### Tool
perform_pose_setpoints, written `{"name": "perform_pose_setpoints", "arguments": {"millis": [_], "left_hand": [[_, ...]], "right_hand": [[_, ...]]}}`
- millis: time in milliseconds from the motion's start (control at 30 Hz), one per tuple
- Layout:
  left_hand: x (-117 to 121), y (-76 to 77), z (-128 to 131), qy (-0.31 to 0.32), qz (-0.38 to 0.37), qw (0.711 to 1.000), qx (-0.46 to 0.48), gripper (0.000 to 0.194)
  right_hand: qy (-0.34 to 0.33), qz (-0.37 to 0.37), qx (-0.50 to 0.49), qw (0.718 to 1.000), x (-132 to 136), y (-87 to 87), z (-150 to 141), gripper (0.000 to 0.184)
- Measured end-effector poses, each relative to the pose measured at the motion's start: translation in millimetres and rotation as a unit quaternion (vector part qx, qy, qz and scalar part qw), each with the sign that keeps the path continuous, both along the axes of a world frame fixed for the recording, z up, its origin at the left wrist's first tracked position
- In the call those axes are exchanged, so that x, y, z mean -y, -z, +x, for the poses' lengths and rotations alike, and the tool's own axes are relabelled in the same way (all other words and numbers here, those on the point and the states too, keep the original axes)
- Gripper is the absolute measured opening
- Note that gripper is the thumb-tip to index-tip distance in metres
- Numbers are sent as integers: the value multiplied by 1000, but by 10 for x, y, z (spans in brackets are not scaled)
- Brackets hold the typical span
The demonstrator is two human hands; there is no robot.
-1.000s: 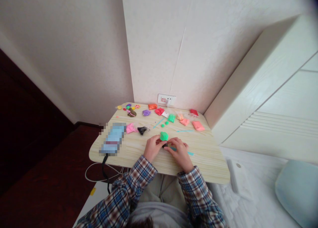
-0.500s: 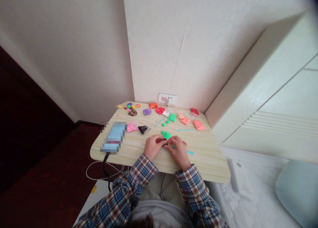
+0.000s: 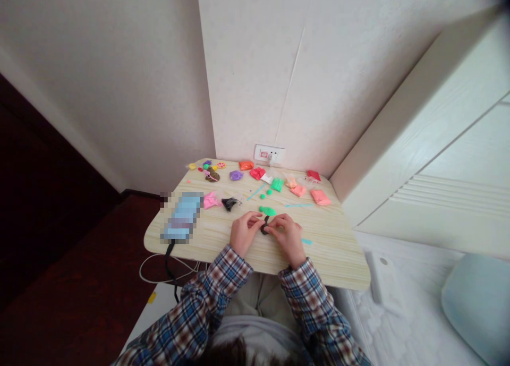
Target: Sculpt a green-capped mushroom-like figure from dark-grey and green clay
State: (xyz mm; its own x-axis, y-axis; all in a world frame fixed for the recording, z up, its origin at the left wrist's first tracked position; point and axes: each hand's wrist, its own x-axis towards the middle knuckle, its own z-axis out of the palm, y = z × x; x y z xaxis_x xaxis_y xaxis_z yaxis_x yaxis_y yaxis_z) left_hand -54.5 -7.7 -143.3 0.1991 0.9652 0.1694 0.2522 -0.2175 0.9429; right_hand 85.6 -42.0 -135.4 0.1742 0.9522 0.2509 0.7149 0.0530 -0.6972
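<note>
Between my two hands is a small, dark strip of modelling clay (image 3: 265, 226), narrow at its upper end and thicker below. My left hand (image 3: 244, 235) reaches it from the left, thumb and fingertips drawn together at its edge. From the right, the bent fingers of my right hand (image 3: 288, 237) pinch its side. Just beyond lies a green clay shape (image 3: 269, 211) with a small rounded end at its left. Farther back are two small green balls (image 3: 262, 196). Part of a light-blue strip (image 3: 306, 241) shows right of my right hand.
A pixelated phone-like device (image 3: 183, 217) with a black cable lies at the table's left. Pink (image 3: 211, 199), black (image 3: 229, 203), green (image 3: 277, 184) and coral (image 3: 320, 197) clay packets surround the work. A brown clay figure (image 3: 212, 175) sits back left, near a wall socket (image 3: 270, 153).
My hands have drawn slightly apart, uncovering more of the dark clay between them. The green shape beyond now looks flatter and fully in view. The camera view has shifted a little.
</note>
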Motion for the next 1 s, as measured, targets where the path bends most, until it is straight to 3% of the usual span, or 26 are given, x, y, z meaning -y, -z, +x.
{"name": "perform_pose_setpoints", "arguments": {"millis": [167, 300, 467, 667, 800, 1000], "left_hand": [[186, 4, -83, 16, 42, 999, -13, 13], [344, 28, -68, 26, 98, 992, -76, 24], [440, 82, -41, 34, 190, 961, -197, 33], [519, 109, -33, 53, 242, 922, -298, 49], [579, 124, -17, 81, 254, 905, -332, 52], [609, 102, -55, 93, 227, 920, -305, 50]], "right_hand": [[21, 13, 14, 1000, 26, 44, -2, 19], [29, 28, 43, 998, 51, 50, -16, 19], [24, 45, 92, 994, 112, 20, -68, 21], [19, 74, 202, 976, 273, 28, -134, 29], [34, 84, 283, 955, 368, 74, -148, 43], [30, 43, 322, 945, 428, 81, -155, 49]]}}
